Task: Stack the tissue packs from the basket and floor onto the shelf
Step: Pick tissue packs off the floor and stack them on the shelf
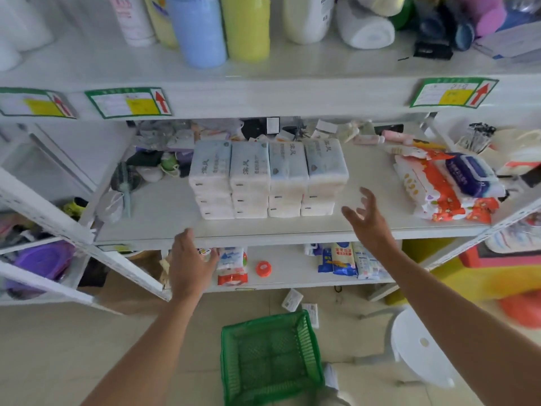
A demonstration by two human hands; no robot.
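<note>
White tissue packs point(268, 178) stand in several side-by-side stacks on the middle shelf point(292, 227). The green basket point(270, 357) sits on the floor below, with nothing visible inside it. Two small white packs point(292, 300) lie on the floor just beyond the basket. My left hand point(190, 263) hovers in front of the shelf's front edge, fingers spread, holding nothing. My right hand point(367, 218) is raised to the right of the stacks, fingers apart, holding nothing.
Red-and-white wipe packs point(445, 189) and a purple pack lie at the shelf's right. A brush and clutter sit at its left. Bottles line the top shelf. A white stool point(421, 347) stands right of the basket. The lower shelf holds small packets.
</note>
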